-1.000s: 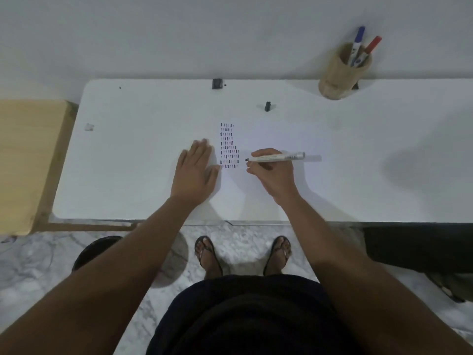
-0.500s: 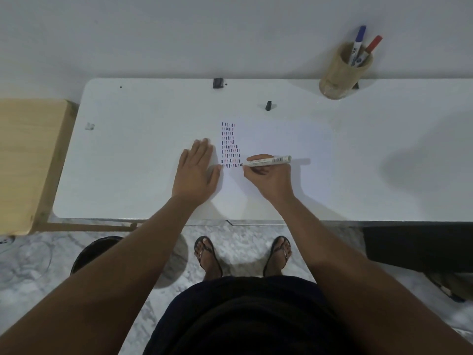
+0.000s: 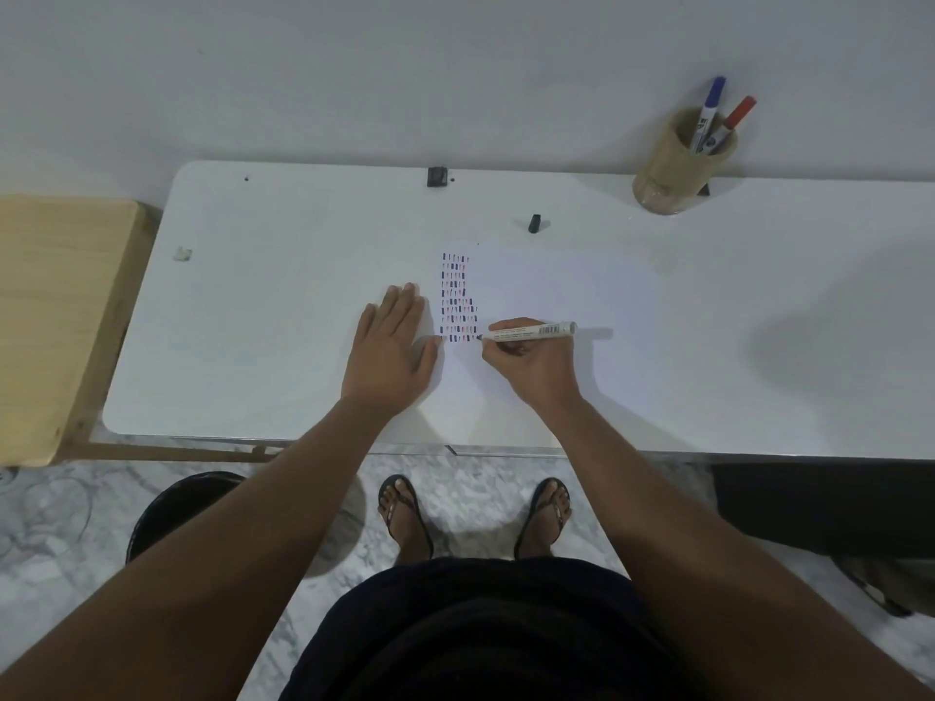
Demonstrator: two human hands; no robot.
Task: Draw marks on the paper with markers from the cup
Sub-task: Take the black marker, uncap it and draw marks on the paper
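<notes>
A white sheet of paper (image 3: 556, 296) lies on the white table (image 3: 253, 296). Rows of short blue, red and black marks (image 3: 458, 298) fill its left part. My right hand (image 3: 531, 364) grips a white marker (image 3: 528, 331) with a black tip; the tip touches the paper at the right end of the bottom row. My left hand (image 3: 389, 346) lies flat, fingers together, at the paper's left edge. A wooden cup (image 3: 678, 164) at the back right holds a blue-capped marker (image 3: 708, 111) and a red-capped marker (image 3: 736, 116).
A black marker cap (image 3: 534, 223) stands on the table beyond the paper. A small black block (image 3: 437, 176) sits at the back edge. A wooden surface (image 3: 55, 316) adjoins the table's left. My feet in sandals and a dark round bin (image 3: 172, 508) are on the marble floor.
My right hand moved left and down, bringing the marker tip from above the paper onto the end of the bottom row of marks. My left hand stayed flat in place.
</notes>
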